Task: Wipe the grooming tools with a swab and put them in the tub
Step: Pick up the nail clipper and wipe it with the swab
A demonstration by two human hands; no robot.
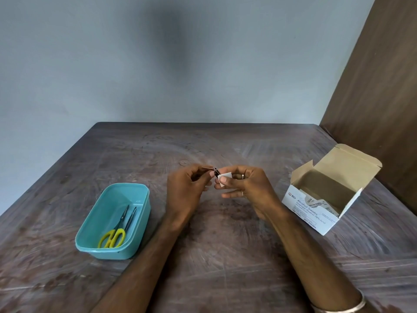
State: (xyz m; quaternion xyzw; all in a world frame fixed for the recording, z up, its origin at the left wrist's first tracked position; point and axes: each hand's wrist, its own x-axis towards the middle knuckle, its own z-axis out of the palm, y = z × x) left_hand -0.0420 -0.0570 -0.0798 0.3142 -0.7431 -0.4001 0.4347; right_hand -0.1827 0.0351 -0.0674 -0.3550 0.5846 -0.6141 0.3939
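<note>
Worn dark wood table [225, 256] under a pale blue-grey wall, brown panel at upper right. At frame centre, left hand [187, 190] pinched shut on a small metal tool [214, 171], likely a nail clipper, thin lever sticking out leftward; held raised, probably to expose its end. Right hand [246, 188] closed on a white swab [225, 178], pressed against the tool, apparently mid-wipe. Lower left: teal tub [94, 242], already holding yellow-handled scissors [114, 236] and what looked like tweezers [131, 218], presumably wiped. Right of centre: open white box [316, 213], kept within reach for fresh swabs, printed "BD Alcohol Swabs", "Isopropyl Alcohol 70%"; smaller print unreadable.
</note>
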